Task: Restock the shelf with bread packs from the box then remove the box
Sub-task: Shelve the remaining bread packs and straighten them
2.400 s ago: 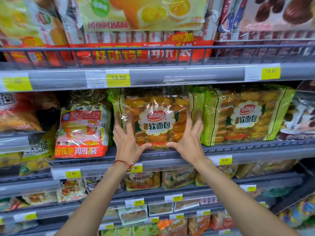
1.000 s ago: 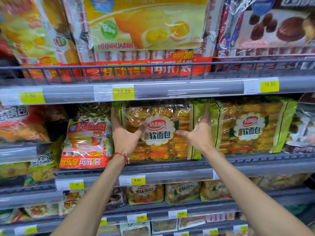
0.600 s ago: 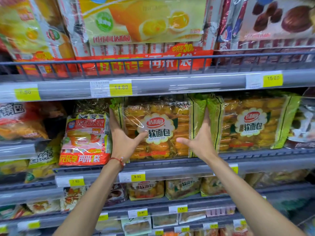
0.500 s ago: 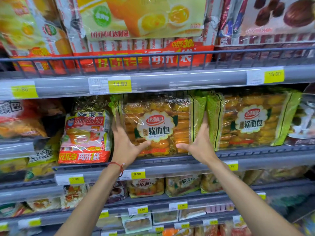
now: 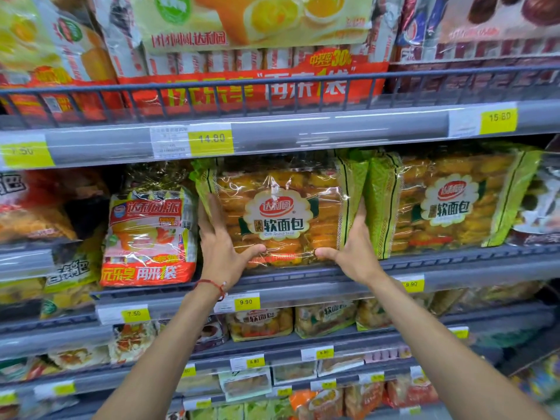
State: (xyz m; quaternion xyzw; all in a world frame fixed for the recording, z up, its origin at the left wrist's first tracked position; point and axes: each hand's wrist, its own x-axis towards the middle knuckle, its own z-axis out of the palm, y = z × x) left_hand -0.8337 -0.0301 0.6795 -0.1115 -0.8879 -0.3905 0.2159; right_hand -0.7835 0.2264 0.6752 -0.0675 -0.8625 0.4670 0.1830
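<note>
A green-edged clear bread pack (image 5: 281, 207) full of golden rolls stands upright on the grey middle shelf (image 5: 454, 268). My left hand (image 5: 219, 247) grips its left side, fingers up along the edge and thumb under the bottom. My right hand (image 5: 354, 247) grips its right side the same way. A second identical bread pack (image 5: 454, 201) stands directly to the right, touching it. The box is out of view.
A red and orange cake pack (image 5: 148, 234) stands just left of my left hand. The upper shelf rail (image 5: 303, 131) with yellow price tags hangs close above the packs. Lower shelves (image 5: 272, 359) hold smaller packs.
My hands slid from the front of the pack out to its two sides and lower corners. The pack stayed on the shelf, pushed slightly back and straightened.
</note>
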